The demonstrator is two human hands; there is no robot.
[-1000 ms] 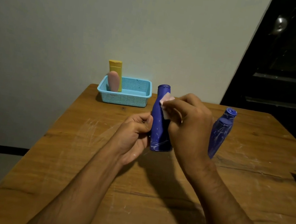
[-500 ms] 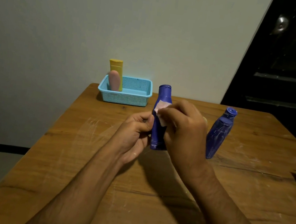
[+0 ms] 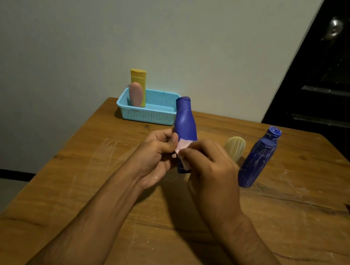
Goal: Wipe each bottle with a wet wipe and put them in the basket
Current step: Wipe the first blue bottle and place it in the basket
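Bottles are the concern, and the nearest one, a dark blue plastic bottle with a narrowed neck (image 3: 185, 122), is held just above the scratched wooden table (image 3: 69, 196), tilted a little with its cap to the far side. Its lower body is gripped by the curled fingers of the left hand (image 3: 157, 154), seemingly so that it is steadied against rubbing. A pale pink wet wipe (image 3: 182, 144) is pinched against that lower body by the right hand (image 3: 212, 167), so the base end appears to be the part under cleaning. Beyond and to the right, a second dark blue streaked bottle (image 3: 257, 158) and a small pale yellow ribbed bottle (image 3: 235, 147) are left standing, probably awaiting wiping. Farthest off, against the wall, a light blue perforated plastic basket (image 3: 149, 115) is set, and a tall yellow bottle (image 3: 138, 81) and a pink rounded bottle (image 3: 135, 94) are already stood in it.
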